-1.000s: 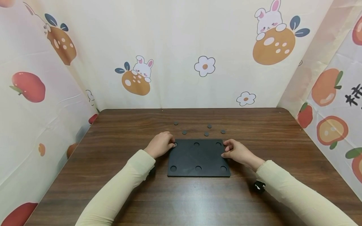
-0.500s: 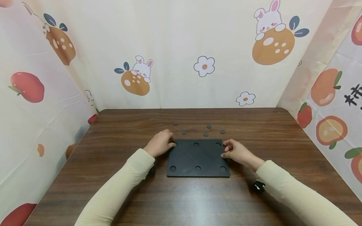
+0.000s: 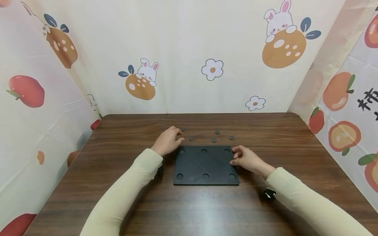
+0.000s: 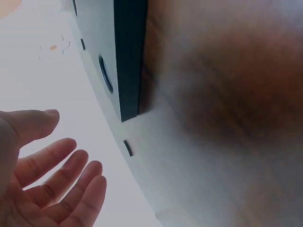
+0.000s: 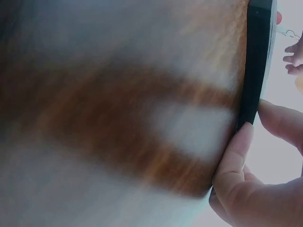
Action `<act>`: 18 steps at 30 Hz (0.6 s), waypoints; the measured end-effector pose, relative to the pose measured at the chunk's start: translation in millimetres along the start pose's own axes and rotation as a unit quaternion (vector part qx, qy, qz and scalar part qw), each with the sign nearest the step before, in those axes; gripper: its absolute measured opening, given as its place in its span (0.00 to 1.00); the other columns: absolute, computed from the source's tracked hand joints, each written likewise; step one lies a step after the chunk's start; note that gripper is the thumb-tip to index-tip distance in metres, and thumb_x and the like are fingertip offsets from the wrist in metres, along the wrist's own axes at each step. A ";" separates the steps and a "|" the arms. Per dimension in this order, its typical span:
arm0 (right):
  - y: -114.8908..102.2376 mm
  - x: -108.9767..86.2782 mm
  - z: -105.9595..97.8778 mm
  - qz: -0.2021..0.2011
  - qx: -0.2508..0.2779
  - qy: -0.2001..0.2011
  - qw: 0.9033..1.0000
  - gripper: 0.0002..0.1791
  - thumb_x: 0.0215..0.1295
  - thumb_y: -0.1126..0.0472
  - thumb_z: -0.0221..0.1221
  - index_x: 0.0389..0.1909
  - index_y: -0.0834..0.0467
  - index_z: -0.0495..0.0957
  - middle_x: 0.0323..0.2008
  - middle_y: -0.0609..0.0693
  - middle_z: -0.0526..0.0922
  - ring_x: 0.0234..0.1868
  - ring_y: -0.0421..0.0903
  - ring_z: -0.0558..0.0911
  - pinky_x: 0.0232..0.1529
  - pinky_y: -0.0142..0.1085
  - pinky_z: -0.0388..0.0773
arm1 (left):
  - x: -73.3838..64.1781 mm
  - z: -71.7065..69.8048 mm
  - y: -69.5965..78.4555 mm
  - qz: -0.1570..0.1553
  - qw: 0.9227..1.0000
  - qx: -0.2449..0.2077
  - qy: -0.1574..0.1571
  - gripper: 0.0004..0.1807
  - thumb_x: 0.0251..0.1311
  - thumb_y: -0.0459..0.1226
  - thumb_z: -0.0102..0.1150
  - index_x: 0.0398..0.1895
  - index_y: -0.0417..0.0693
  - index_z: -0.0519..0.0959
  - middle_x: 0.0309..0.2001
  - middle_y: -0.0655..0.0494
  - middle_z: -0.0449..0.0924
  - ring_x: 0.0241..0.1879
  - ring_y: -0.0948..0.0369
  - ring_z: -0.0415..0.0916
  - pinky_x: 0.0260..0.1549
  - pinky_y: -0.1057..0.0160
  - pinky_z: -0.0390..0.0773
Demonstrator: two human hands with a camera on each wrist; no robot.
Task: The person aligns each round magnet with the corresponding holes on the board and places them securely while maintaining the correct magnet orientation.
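Note:
A flat black rectangular board with several round recesses along its far and near edges lies on the table. My right hand holds its right edge. In the right wrist view the thumb and fingers touch the edge from both sides. My left hand hovers by the far left corner, fingers parted and loosely bent, gripping nothing; in the left wrist view the palm shows bare. Beyond the board lie several small dark discs, among them one disc close to the left fingertips. Whether the far left recess is filled I cannot tell.
The brown wooden table reaches back to a patterned curtain. More printed cloth hangs at the left and right. Discs are spread between the board and the table's far edge.
My left hand has left the board's far left corner, moving up and away toward the discs, and its fingers have parted. The right hand stays at the board's right edge.

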State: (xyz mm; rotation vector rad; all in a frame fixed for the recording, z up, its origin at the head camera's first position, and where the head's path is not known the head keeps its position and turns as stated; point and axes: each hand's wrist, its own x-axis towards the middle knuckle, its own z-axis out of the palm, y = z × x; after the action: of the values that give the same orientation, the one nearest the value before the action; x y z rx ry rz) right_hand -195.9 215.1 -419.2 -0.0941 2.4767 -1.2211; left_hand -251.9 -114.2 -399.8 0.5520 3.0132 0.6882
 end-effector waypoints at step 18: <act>0.5 1.0 0.1 -0.002 -0.005 0.006 1.000 0.32 0.60 0.65 0.66 0.62 0.69 0.66 0.38 0.55 0.73 0.37 0.48 0.72 0.35 0.37 0.71 | 35.9 0.5 -15.3 -0.026 0.999 0.009 0.017 0.24 0.69 0.43 0.56 0.64 0.42 0.73 0.64 0.42 0.70 0.60 0.47 0.73 0.57 0.50 0.77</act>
State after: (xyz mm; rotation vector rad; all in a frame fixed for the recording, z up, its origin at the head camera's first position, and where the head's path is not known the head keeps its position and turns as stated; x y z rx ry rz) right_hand -196.7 215.1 -419.9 -0.0963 2.4949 -1.2137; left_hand -290.7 -114.7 -404.0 0.4662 3.0558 0.6762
